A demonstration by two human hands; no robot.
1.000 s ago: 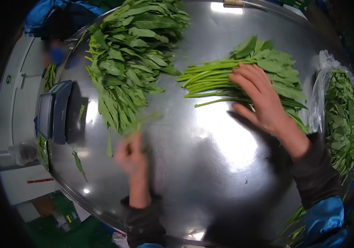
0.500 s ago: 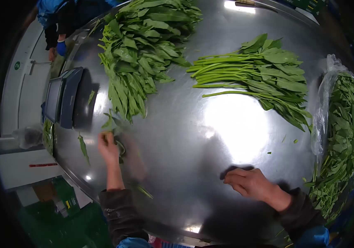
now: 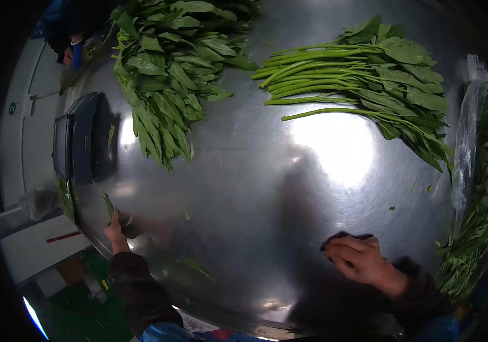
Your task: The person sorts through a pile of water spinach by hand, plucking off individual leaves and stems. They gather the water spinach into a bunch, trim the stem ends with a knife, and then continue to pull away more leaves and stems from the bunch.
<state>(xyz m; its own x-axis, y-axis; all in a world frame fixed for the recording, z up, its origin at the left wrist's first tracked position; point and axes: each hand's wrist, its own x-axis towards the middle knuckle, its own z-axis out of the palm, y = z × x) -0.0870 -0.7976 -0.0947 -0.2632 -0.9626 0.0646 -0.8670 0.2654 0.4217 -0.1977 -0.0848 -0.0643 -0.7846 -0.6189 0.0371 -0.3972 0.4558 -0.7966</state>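
Observation:
At the table's left edge my left hand (image 3: 116, 230) is closed around some loose green leaves (image 3: 108, 204), their tips poking out above the fingers. My right hand (image 3: 363, 264) rests low over the right part of the steel table (image 3: 238, 216), fingers curled. Something dark shows along its fingertips; whether it is an object or shadow I cannot make out. Beyond it lies a bunch of long-stemmed leafy greens (image 3: 358, 80), cut ends pointing left. A bigger heap of the same greens (image 3: 169, 85) is piled at the upper left.
A dark scale (image 3: 78, 139) stands at the left edge. On the right sits a clear plastic bag (image 3: 466, 154) with more greens (image 3: 486, 188). A stray stem (image 3: 198, 269) and leaf scraps lie about. Another person's hand (image 3: 68, 56) shows at the upper left.
My left hand has moved left and toward the table edge, gathering the loose leaf there. The right hand has barely shifted. My view has moved slightly.

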